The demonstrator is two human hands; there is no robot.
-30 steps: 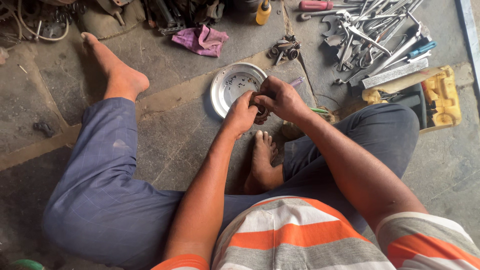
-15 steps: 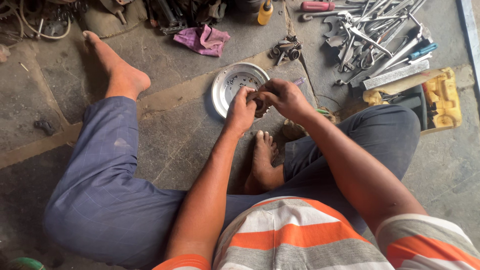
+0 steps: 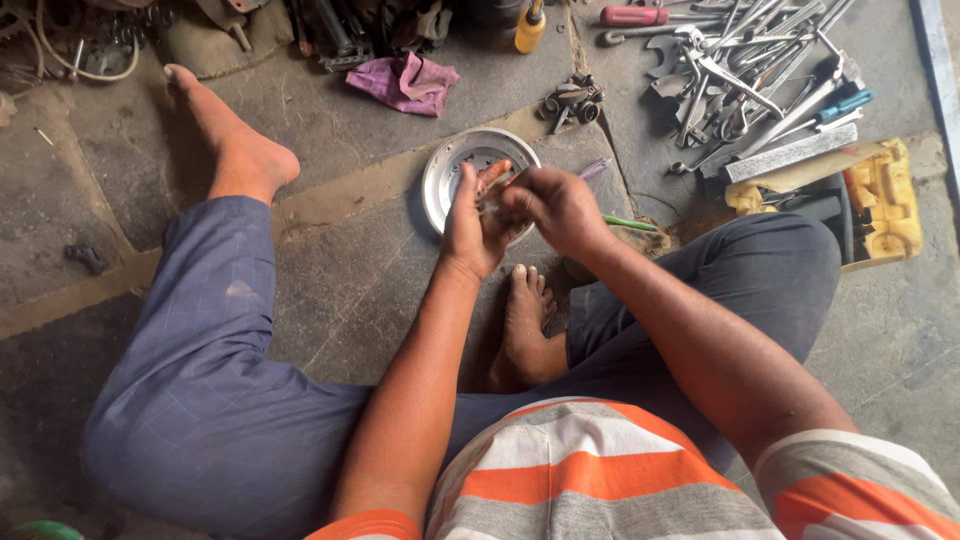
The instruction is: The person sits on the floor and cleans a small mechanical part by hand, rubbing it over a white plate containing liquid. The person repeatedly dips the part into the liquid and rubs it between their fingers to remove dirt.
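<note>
My hands over the round metal plate [image 3: 447, 172].
My left hand [image 3: 472, 228] and right hand [image 3: 556, 207] are both closed on a small part [image 3: 497, 196], too hidden to identify.

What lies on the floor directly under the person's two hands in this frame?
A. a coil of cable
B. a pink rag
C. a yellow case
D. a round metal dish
D. The left hand and right hand meet over the round metal dish, whose rim shows beside them; the pink rag lies farther away toward the top, and the yellow case is off to the right.
</note>
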